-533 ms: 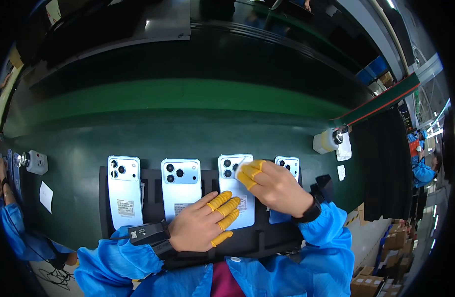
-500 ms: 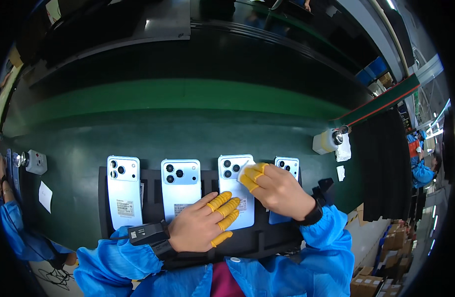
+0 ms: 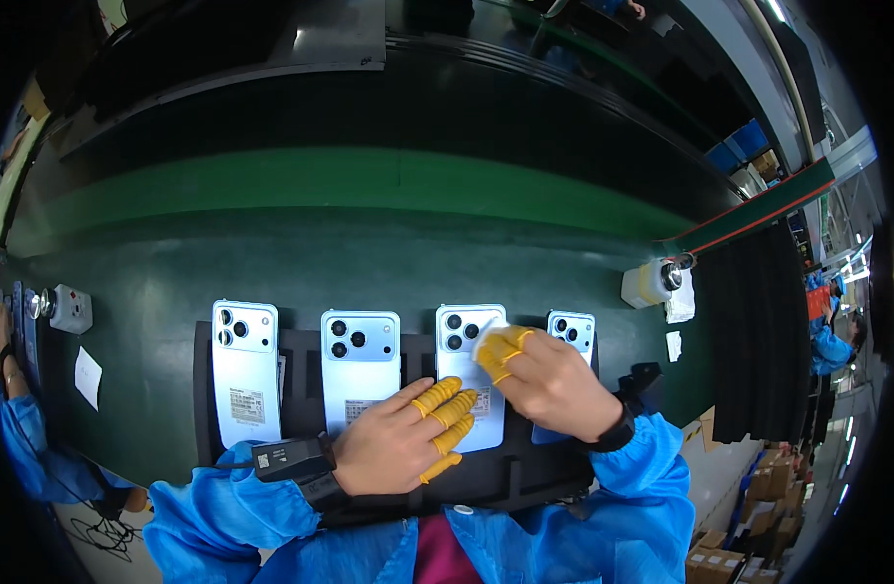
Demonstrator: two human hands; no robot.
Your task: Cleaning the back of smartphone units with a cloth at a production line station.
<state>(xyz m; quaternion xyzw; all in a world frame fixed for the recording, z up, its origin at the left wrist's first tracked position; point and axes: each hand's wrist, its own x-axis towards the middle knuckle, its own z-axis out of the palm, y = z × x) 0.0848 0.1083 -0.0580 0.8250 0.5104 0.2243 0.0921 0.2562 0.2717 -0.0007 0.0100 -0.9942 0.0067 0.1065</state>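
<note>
Several light-blue smartphones lie in a row with their camera backs up on a dark tray (image 3: 301, 352). On the third smartphone (image 3: 454, 362) from the left, the yellow finger cots of my left hand (image 3: 389, 450) rest with fingers stretched out over its lower left side. My right hand (image 3: 556, 391), also in yellow finger cots, pinches a small white wipe (image 3: 490, 337) against that phone's back, just beside the lenses. Left of it lie another smartphone (image 3: 361, 378) and the leftmost smartphone (image 3: 245, 365). My right hand partly covers the rightmost smartphone (image 3: 576, 343).
A white bottle with a metal top (image 3: 649, 284) stands at the right beside folded white paper (image 3: 680, 297). Another such bottle (image 3: 72, 310) and a white slip (image 3: 88, 378) are at the left. A co-worker's blue sleeve (image 3: 27, 438) shows at the left edge.
The wipe in my right hand has shifted slightly down along the phone's back. My left hand stays on the phone, and the whole view has moved a little.
</note>
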